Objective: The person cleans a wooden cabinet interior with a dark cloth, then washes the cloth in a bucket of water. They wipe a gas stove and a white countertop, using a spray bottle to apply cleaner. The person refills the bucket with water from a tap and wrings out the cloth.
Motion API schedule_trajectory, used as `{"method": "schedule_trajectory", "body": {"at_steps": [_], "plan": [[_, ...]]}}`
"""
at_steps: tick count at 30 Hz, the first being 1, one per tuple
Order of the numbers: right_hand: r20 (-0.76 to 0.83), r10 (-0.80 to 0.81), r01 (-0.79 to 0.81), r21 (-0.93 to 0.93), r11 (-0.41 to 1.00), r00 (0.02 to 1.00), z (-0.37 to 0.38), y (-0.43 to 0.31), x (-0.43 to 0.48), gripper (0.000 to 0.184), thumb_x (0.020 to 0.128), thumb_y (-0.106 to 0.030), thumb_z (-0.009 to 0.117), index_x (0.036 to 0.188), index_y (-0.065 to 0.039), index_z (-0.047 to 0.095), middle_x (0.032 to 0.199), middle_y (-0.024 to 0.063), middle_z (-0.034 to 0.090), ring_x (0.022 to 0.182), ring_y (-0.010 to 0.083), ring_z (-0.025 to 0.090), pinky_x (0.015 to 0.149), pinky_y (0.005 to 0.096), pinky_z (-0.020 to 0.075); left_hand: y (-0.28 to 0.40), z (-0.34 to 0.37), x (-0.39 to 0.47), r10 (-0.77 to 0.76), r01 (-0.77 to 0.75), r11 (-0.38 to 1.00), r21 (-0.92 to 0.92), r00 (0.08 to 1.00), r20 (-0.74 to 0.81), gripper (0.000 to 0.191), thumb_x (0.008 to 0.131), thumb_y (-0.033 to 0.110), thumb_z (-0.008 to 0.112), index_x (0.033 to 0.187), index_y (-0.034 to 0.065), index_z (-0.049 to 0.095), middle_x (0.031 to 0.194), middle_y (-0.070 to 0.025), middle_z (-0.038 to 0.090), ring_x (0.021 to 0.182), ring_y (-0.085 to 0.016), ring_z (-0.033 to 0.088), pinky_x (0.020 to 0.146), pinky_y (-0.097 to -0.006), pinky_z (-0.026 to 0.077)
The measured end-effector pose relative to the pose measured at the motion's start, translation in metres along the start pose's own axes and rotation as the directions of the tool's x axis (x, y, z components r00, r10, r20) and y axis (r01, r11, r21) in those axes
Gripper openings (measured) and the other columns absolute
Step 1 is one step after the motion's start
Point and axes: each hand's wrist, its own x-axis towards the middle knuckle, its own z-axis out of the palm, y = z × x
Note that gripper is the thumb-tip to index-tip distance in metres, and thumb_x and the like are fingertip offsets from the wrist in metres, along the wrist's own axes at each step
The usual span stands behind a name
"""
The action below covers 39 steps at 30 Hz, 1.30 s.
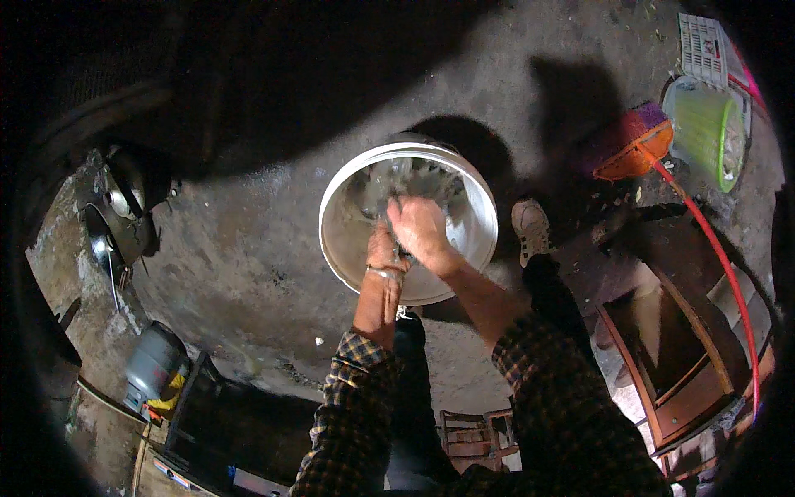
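A white plastic bucket [488,217] stands on the floor between my feet, with murky grey material or liquid inside it. My left hand [384,247] reaches down over its near side, a band around the wrist. Against it, a little above and to the right, is my right hand [420,225], curled and blurred. Both hands are inside the bucket's opening. Something dark and wet shows between them, but what it is and whether either hand grips it cannot be told.
To the right are an orange broom [643,155] with a red handle, a green-rimmed clear container [723,146], a white plastic crate [702,46] and wooden furniture [689,397]. A grey gas cylinder [155,360] and metal pans [96,233] stand at the left. A small wooden chair [466,435] is behind.
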Motion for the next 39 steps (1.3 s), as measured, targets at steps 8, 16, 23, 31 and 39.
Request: {"method": "schedule_trajectory", "body": {"at_steps": [8,16,23,31,39], "plan": [[0.022,-0.125,0.126,-0.083,0.989,0.992,-0.026,-0.025,-0.033,0.033,0.087,-0.026,0.044,0.074,-0.001,0.061,0.072,0.0190,0.062,0.065,0.0348,0.061,0.057,0.0448,0.0494,0.007,-0.007,0.003,0.219,-0.264,0.941,0.210,0.952,0.214,0.032,0.094,0.028,0.044,0.110,0.0025,0.055,0.099,-0.0104,0.062,0.087,-0.024,0.061,0.076,-0.0363,0.051],[0.227,-0.041,0.107,-0.290,0.951,0.973,0.016,0.039,0.054,0.029,0.089,-0.025,0.045,0.088,-0.008,0.068,0.088,0.0141,0.066,0.083,0.0315,0.064,0.074,0.0430,0.0497,0.004,-0.018,-0.002,0.176,-0.161,0.981,-0.106,0.972,0.153,0.035,0.091,0.021,0.050,0.117,-0.0032,0.049,0.105,-0.0122,0.058,0.094,-0.024,0.058,0.071,-0.0382,0.052],[0.216,0.312,-0.303,-0.077,0.950,0.925,0.032,0.055,0.040,0.046,0.076,0.000,0.052,0.121,-0.003,0.046,0.106,0.0254,0.058,0.100,0.0409,0.056,0.088,0.0424,0.0454,0.004,-0.021,0.008,-0.038,0.031,0.997,0.075,0.995,0.089,0.075,0.084,0.039,0.061,0.140,0.0152,0.017,0.141,-0.0072,0.028,0.124,-0.034,0.032,0.085,-0.0656,0.034],[0.066,-0.259,0.186,0.534,0.825,0.964,-0.034,-0.040,-0.082,0.021,0.078,-0.015,0.065,0.096,-0.007,0.058,0.085,0.0158,0.058,0.080,0.0349,0.057,0.069,0.0422,0.0459,0.005,-0.061,0.072,0.011,0.016,0.999,-0.052,0.873,0.487,0.042,0.084,0.028,0.064,0.118,0.0076,0.052,0.103,-0.0090,0.061,0.089,-0.025,0.058,0.082,-0.0349,0.049],[-0.047,-0.106,0.108,0.050,0.993,0.993,-0.007,-0.023,-0.038,0.034,0.088,-0.032,0.049,0.068,-0.006,0.059,0.069,0.0157,0.062,0.065,0.0353,0.060,0.060,0.0437,0.0504,-0.047,-0.074,0.075,0.095,0.090,0.939,-0.333,0.862,0.498,0.034,0.091,0.026,0.050,0.116,0.0041,0.052,0.110,-0.0121,0.058,0.098,-0.028,0.055,0.086,-0.0376,0.047]]}}
